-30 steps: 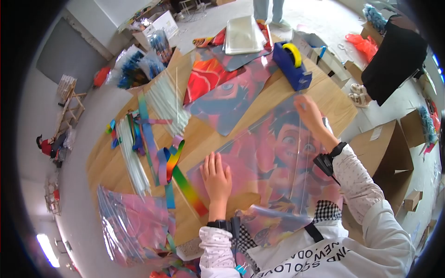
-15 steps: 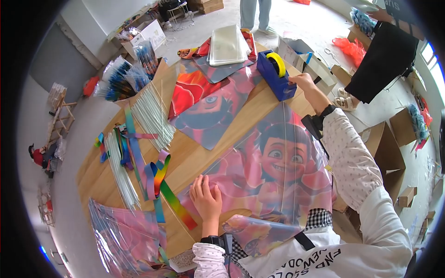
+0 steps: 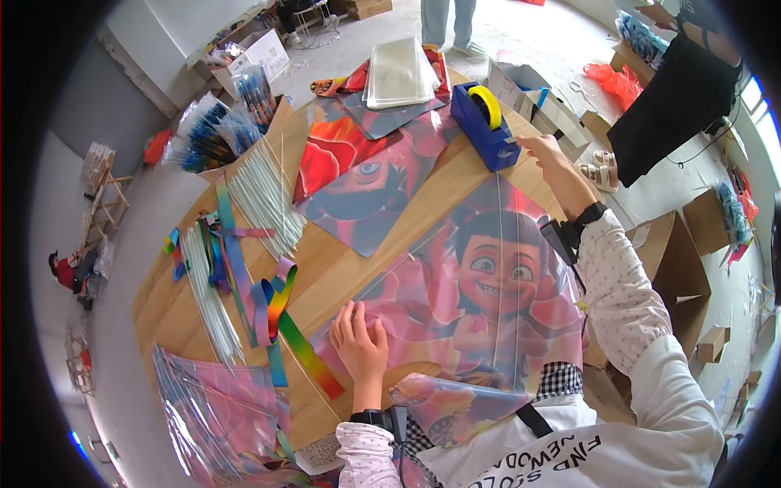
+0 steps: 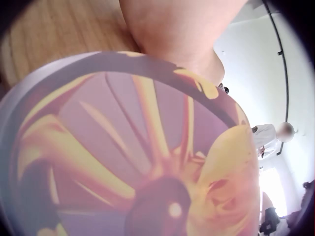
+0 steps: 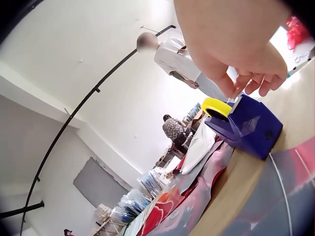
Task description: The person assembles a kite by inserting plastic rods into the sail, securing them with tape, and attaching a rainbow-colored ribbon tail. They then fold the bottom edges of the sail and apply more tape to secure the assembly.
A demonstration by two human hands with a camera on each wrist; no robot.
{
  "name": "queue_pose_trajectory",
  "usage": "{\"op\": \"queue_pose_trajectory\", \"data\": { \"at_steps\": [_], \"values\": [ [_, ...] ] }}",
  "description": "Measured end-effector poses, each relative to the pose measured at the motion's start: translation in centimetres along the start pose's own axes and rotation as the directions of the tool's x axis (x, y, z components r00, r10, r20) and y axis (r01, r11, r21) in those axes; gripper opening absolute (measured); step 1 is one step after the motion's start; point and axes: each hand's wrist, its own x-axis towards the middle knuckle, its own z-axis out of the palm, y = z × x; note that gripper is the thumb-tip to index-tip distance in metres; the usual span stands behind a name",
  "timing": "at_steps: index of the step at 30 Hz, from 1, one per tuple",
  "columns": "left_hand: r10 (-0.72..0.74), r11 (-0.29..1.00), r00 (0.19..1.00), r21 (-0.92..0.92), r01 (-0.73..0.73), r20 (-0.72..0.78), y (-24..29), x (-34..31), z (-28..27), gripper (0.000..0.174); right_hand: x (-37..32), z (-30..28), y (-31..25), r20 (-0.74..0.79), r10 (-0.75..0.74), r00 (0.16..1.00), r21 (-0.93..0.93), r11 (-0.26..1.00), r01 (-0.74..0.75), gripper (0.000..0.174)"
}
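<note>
A large printed film sheet [image 3: 455, 325] with a cartoon face lies on the wooden table, a thin pale rod [image 3: 499, 268] running along it. My left hand [image 3: 360, 350] rests on its left part, fingers extended; the left wrist view shows mostly printed film [image 4: 108, 147] below part of my hand [image 4: 177, 34]. At the blue tape dispenser [image 3: 486, 134] with a yellow roll [image 3: 486, 107], my right hand [image 3: 557, 167] pinches a small clear bit of tape by the cutter end. In the right wrist view, its bent fingers [image 5: 253, 83] are beside the dispenser [image 5: 251, 128].
Colourful ribbons [image 3: 281, 301] and bundles of white rods [image 3: 264, 199] lie on the left. Other printed sheets [image 3: 358, 195] and a stack of clear film [image 3: 399, 77] are farther back. An open cardboard box [image 3: 671, 260] stands at the right; people stand beyond the table.
My right hand has moved from above the sheet's top corner to the dispenser's near end, then slightly away from it. My left hand has stayed on the sheet.
</note>
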Motion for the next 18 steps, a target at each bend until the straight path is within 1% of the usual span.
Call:
{"op": "queue_pose_trajectory", "data": {
  "at_steps": [4,7,10,11,12,13,14,16,18],
  "values": [
    [0.006,1.0,1.0,0.002,-0.006,-0.001,-0.1,0.0,0.0,0.043,-0.1,0.3,1.0,-0.057,0.083,0.995,0.098,0.992,-0.077,0.031],
    [0.002,1.0,1.0,0.005,-0.002,-0.004,0.0,0.0,0.0,0.043,-0.3,0.3,2.2,0.06,0.117,0.991,0.259,0.957,-0.128,0.024],
    [-0.008,1.0,1.0,-0.008,0.008,-0.005,0.1,0.0,0.0,0.042,-0.8,1.1,3.0,0.121,0.156,0.98,0.438,0.878,-0.194,0.02],
    [-0.012,1.0,1.0,-0.013,0.012,-0.004,0.1,0.0,0.0,0.042,-0.1,1.2,3.9,0.206,0.118,0.971,0.423,0.884,-0.197,0.019],
    [-0.008,1.0,1.0,-0.012,0.008,-0.01,0.1,0.0,0.1,0.042,1.7,1.0,6.0,0.291,0.083,0.953,0.409,0.89,-0.202,0.017],
    [-0.005,1.0,1.0,-0.008,0.005,-0.014,0.1,0.1,0.1,0.041,1.4,1.6,6.2,0.376,0.049,0.925,0.396,0.894,-0.208,0.016],
    [-0.003,1.0,1.0,-0.001,0.003,-0.015,0.0,0.1,0.0,0.041,0.8,2.4,6.6,0.258,0.058,0.964,0.293,0.946,-0.136,0.015],
    [-0.017,1.0,1.0,0.007,0.017,-0.026,0.3,0.2,-0.3,0.038,-4.9,4.9,3.5,0.031,0.023,0.999,0.046,0.999,-0.025,0.014],
    [-0.057,0.998,0.998,0.014,0.057,-0.04,0.7,0.5,-0.2,0.034,-9.2,7.2,3.6,0.148,-0.183,0.972,0.121,0.979,0.166,0.013]
  ]
}}
